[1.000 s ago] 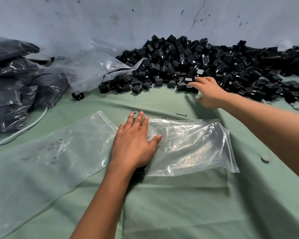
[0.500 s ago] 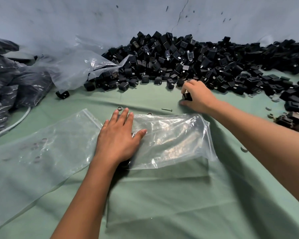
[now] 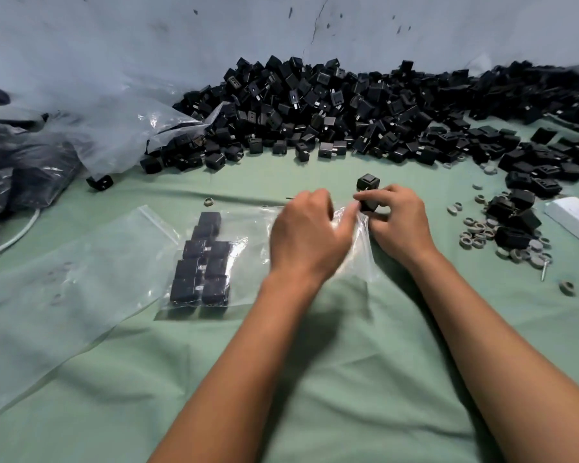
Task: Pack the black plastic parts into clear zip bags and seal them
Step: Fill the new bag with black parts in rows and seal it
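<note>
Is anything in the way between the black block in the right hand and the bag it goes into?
Nothing visible blocks it. The right hand pinches a black part right at the bag's right end, where the left hand holds the plastic. That spot is blurred, so I cannot tell whether the mouth is open.

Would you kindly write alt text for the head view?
The right hand holds a black part at the mouth of a clear zip bag that the blurred left hand touches. Rows of parts fill the bag's far end; a large pile lies behind.
</note>
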{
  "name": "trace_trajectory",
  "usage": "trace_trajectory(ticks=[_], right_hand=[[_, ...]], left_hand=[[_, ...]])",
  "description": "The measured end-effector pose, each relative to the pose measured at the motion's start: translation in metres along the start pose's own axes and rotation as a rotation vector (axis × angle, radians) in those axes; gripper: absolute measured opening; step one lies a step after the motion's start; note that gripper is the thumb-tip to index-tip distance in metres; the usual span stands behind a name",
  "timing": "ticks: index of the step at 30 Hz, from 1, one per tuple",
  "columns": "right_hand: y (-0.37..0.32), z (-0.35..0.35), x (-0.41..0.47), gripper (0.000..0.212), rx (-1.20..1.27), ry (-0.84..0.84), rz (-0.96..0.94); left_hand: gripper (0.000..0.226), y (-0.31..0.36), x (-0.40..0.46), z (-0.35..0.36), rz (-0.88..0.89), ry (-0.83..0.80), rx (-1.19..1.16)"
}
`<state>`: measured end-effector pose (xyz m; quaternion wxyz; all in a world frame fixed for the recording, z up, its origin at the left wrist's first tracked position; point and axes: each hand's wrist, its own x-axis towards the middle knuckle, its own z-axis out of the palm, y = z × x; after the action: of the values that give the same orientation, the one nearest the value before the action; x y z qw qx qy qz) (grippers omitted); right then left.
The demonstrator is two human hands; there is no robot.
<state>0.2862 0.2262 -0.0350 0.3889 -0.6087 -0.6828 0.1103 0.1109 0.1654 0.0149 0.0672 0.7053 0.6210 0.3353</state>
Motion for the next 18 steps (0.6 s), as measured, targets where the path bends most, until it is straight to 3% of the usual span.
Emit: trace_trajectory(ticks=[4, 12, 18], right_hand=[[-0.004, -0.01, -0.011, 0.04, 0.265, 0.044, 0.026], [-0.009, -0.015, -0.017, 0.032, 0.487, -0.323, 0.056], [-0.015, -0.017, -0.02, 0.027, 0.615, -0.502, 0.1]], left_hand=[[0.05, 0.007, -0.008, 0.029, -0.033, 0.025, 0.017], [0.024, -0.023, -0.005, 0.045, -0.204, -0.112, -0.121], [0.027, -0.02, -0.005, 0.039, -0.267, 0.089, -0.393]])
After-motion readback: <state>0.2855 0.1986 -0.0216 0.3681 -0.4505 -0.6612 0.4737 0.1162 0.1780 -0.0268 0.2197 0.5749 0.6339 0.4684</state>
